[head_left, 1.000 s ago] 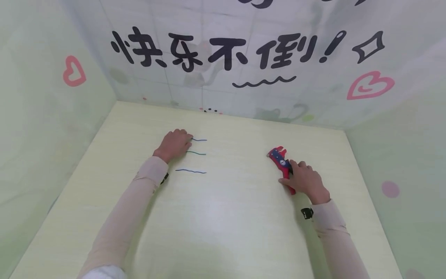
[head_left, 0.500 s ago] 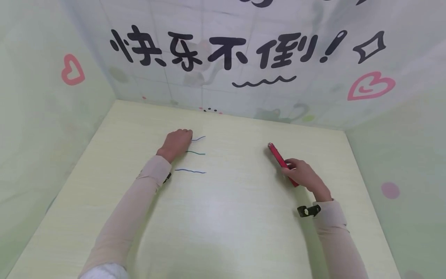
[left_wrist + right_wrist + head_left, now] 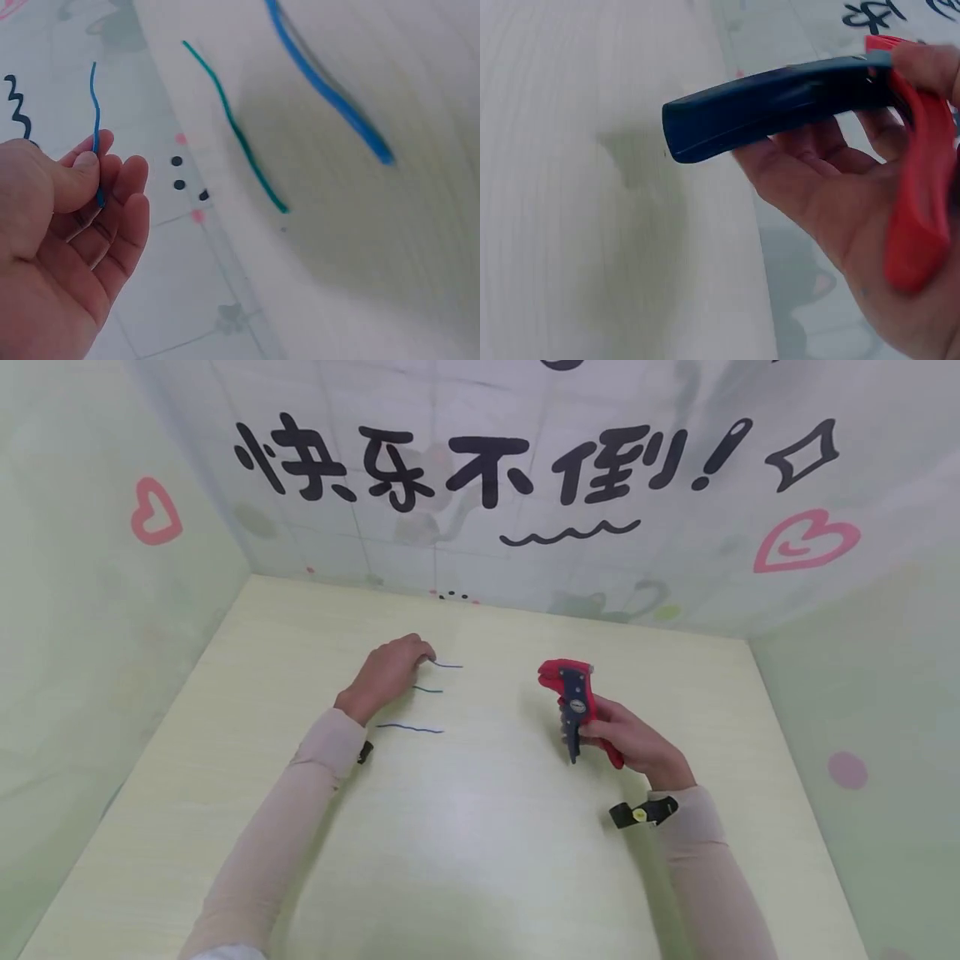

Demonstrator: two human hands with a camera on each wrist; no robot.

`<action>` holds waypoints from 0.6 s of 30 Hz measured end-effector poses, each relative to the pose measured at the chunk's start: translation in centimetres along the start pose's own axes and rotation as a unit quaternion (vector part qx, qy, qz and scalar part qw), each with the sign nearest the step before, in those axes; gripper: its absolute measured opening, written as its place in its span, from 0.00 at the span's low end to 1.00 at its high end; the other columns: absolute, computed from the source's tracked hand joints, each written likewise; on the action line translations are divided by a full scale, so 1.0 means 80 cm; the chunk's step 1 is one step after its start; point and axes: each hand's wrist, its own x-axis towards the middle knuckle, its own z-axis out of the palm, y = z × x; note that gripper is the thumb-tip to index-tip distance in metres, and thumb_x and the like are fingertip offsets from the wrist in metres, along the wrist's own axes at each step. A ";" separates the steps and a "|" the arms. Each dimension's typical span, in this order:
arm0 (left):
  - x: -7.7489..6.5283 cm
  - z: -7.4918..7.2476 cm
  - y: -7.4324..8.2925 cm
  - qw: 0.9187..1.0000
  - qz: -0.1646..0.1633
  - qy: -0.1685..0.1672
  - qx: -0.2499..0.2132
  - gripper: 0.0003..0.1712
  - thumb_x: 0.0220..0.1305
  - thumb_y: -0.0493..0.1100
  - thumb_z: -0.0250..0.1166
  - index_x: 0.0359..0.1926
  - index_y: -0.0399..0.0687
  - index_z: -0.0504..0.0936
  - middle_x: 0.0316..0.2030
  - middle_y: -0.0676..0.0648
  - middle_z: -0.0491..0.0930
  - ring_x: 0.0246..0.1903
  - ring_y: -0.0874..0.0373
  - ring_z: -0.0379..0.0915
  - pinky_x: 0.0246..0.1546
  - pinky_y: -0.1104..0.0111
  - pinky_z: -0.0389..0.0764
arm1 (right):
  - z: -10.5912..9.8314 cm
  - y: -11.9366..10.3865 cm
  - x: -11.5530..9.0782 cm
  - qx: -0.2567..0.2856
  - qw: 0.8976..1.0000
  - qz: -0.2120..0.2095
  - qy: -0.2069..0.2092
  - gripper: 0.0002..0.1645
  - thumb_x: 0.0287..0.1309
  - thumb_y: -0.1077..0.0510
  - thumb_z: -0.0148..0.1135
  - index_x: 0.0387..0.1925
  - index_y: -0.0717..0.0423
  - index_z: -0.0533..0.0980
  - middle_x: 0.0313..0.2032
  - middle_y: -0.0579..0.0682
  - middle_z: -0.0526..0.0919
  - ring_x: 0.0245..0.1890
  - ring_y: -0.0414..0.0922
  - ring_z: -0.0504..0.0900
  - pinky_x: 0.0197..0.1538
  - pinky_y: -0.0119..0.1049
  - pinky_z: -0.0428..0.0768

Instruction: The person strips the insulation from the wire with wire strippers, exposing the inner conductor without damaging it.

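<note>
My left hand [image 3: 390, 672] [image 3: 71, 225] pinches one end of a thin blue wire [image 3: 447, 665] [image 3: 95, 112] between thumb and forefinger, lifted just off the pale yellow table [image 3: 480, 827]. A green wire [image 3: 429, 690] [image 3: 236, 135] and a longer blue wire [image 3: 410, 728] [image 3: 326, 86] lie on the table beside that hand. My right hand [image 3: 633, 743] [image 3: 855, 202] grips a red and dark blue wire stripper [image 3: 573, 702] [image 3: 795, 105] by its handles, held up above the table with its head pointing away from me.
Pale green walls [image 3: 90, 610] close in the table on the left, right and back. The back wall [image 3: 525, 485] carries black lettering and pink hearts. A black strap [image 3: 637, 814] sits on my right wrist.
My right hand lifted the wire stripper off the table and brought it left, turned upright. My left hand picked up the far blue wire's end and shifted slightly right.
</note>
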 end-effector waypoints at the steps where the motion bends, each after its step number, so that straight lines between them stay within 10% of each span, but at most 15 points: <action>1: -0.001 -0.001 0.003 1.000 0.002 0.007 -0.005 0.13 0.73 0.34 0.56 0.51 0.43 0.84 0.46 0.44 0.81 0.50 0.48 0.79 0.51 0.56 0.79 | 0.004 -0.002 0.004 0.015 1.000 0.007 0.004 0.31 0.69 0.63 0.52 0.70 0.69 0.58 0.54 0.66 0.76 0.49 0.51 0.84 0.54 0.35 0.80; 10: -0.012 -0.012 0.029 0.999 0.005 0.007 -0.040 0.12 0.69 0.32 0.60 0.52 0.45 0.79 0.48 0.45 0.83 0.46 0.53 0.79 0.51 0.58 0.79 | 0.022 -0.006 0.026 0.079 0.996 0.036 0.008 0.36 0.72 0.52 0.55 0.69 0.70 0.54 0.51 0.56 0.85 0.54 0.56 0.83 0.63 0.42 0.75; 18: -0.014 -0.010 0.058 0.998 0.064 0.017 0.013 0.10 0.74 0.38 0.56 0.52 0.44 0.79 0.48 0.47 0.84 0.37 0.56 0.79 0.40 0.62 0.82 | 0.041 -0.007 0.043 0.046 0.997 0.051 0.030 0.33 0.67 0.54 0.62 0.61 0.72 0.61 0.40 0.59 0.83 0.39 0.49 0.86 0.52 0.45 0.83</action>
